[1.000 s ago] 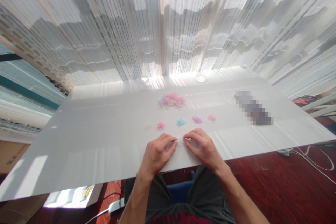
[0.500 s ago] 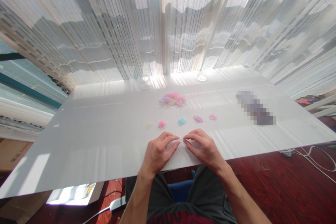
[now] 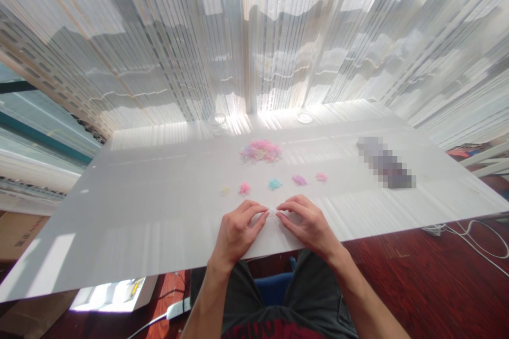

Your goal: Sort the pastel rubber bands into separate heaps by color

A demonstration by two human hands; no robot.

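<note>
The left hand (image 3: 238, 230) and right hand (image 3: 307, 222) meet at the fingertips on the surface (image 3: 159, 212), together pinching a tiny pale piece (image 3: 272, 211) near the small coloured heaps (image 3: 274, 184).

Head view, down over table (image 3: 159, 212)

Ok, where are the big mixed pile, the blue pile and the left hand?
big mixed pile (image 3: 261, 151), head view, heap's middle
blue pile (image 3: 274, 184), head view, its centre
left hand (image 3: 237, 233), head view, its back
</note>
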